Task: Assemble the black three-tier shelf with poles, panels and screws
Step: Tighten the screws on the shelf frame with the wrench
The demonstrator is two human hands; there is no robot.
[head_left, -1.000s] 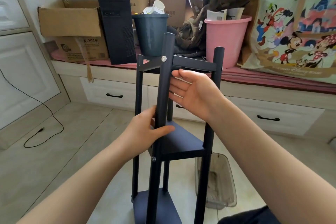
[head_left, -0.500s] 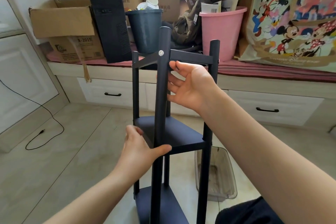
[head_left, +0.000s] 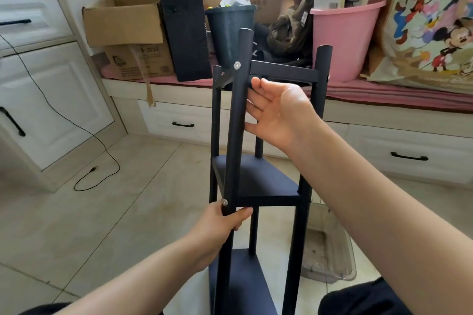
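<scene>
Three panels already sit on the shelf (head_left: 256,186), upright at frame centre. Left hand (head_left: 220,227) grips the front pole (head_left: 236,120); right hand (head_left: 276,107) rests flat-fingered higher. Likely checking; next, tightening screws (head_left: 237,65).

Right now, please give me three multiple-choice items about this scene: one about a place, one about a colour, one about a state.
1. Where does the left hand grip the front pole?
A. at its top
B. just below the middle panel
C. at the floor

2. What colour is the bucket on the bench?
A. pink
B. green
C. white

3. How is the right hand?
A. a fist
B. pinching a screw
C. open, fingers straight by the pole

Answers:
1 B: its fingers curl round the pole under the lower screw.
2 A: its wall is plainly pink.
3 C: palm shows, nothing is held.
</scene>
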